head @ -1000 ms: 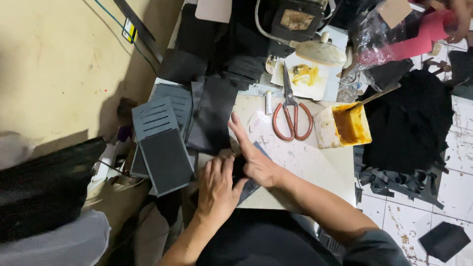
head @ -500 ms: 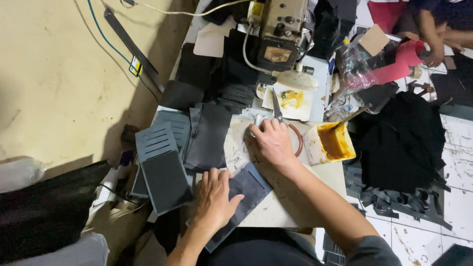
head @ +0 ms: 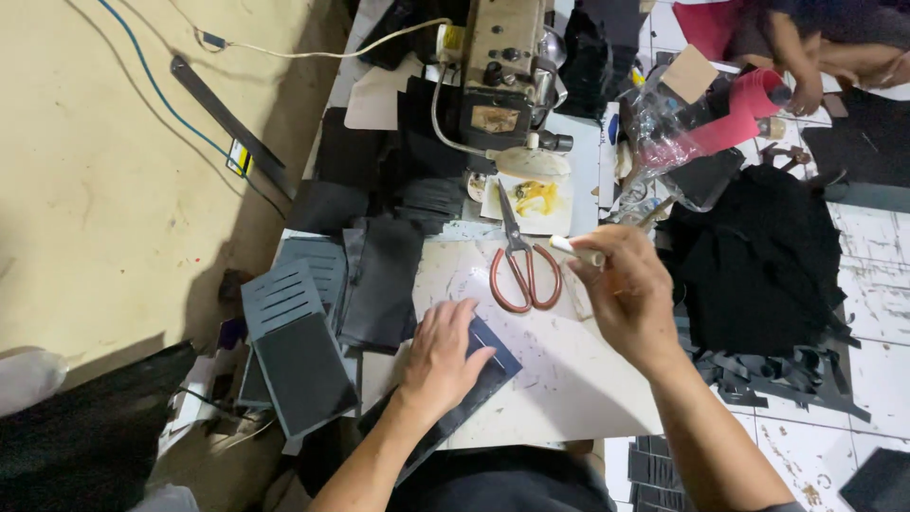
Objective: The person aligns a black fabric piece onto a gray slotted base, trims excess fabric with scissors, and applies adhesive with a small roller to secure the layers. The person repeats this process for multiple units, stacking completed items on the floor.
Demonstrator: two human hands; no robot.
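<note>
The left forearm enters from the lower edge and angles up toward the centre of the work surface; the left hand (head: 441,356) lies palm down, fingers spread and flat, pressing on a dark navy rectangular leather panel (head: 479,379) without clenching it. That panel rests on the pale, scuffed cutting board (head: 569,379), and its long axis runs diagonally, from the lower left near the person's body up to a corner pointing toward the upper right. The right forearm comes in from the lower right and rises steeply; the right hand (head: 630,294) is raised above the board, fingers curled closed around a small white cylindrical stick (head: 573,248), whose exposed end points left. Whether the stick continues through the fist cannot be determined. Just left of the right hand, a pair of scissors with reddish-brown handles (head: 521,265) lies on the board, blades pointing away from the person toward a grey sewing machine (head: 502,66).
</note>
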